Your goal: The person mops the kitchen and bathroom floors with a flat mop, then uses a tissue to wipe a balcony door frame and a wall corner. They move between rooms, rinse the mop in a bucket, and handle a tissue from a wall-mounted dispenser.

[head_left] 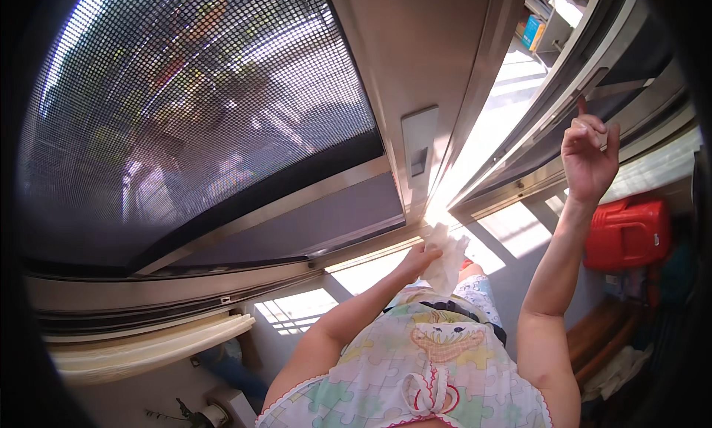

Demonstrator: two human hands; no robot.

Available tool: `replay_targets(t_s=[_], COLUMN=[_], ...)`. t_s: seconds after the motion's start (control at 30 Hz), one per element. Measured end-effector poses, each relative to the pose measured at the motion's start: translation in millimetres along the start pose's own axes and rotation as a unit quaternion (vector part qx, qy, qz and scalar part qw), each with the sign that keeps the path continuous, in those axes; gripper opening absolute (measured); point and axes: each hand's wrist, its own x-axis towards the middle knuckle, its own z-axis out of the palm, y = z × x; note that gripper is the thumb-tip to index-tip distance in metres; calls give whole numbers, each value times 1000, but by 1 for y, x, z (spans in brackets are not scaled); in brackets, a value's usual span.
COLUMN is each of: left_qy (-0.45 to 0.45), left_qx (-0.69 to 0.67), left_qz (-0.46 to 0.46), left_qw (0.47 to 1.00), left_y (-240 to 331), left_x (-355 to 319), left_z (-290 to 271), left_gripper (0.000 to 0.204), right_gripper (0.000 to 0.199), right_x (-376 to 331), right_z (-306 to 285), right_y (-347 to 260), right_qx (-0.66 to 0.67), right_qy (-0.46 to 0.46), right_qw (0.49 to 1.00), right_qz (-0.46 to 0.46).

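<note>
the left hand (pixel 420 259) is clenched on a crumpled white cloth (pixel 447 261), pressed low at the bottom track of the sliding window frame (pixel 415 124), whose long axis runs up and away from the cloth. the right hand (pixel 588 157) is raised well apart, fingers loosely curled and holding nothing, resting against the second sash (pixel 593 72), so the left is far nearer the cloth
</note>
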Motion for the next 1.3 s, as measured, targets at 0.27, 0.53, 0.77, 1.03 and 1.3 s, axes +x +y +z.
replay_targets(t_s=[0.27,0.53,0.77,1.03,1.3], left_qy=[-6,117,137,209,245], left_qx=[88,35,-54,-47,-77], left_qz=[-48,-90,-42,-30,-21], left_qw=[995,988,988,976,966], left_y=[-3,-36,-79,-44,82], left_x=[71,205,326,373,436], left_z=[32,77,120,92,74], left_gripper=[32,31,26,26,36], right_gripper=[37,32,39,45,46], right_x=[34,44,26,40,45], right_z=[-34,-106,-156,-165,-162], right_y=[-94,-198,-270,-298,-331], right_qx=[-637,-771,-771,-776,-825], right_qy=[215,150,179,214,132], right_qw=[700,483,426,382,396], right_qz=[-241,-387,-438,-454,-381])
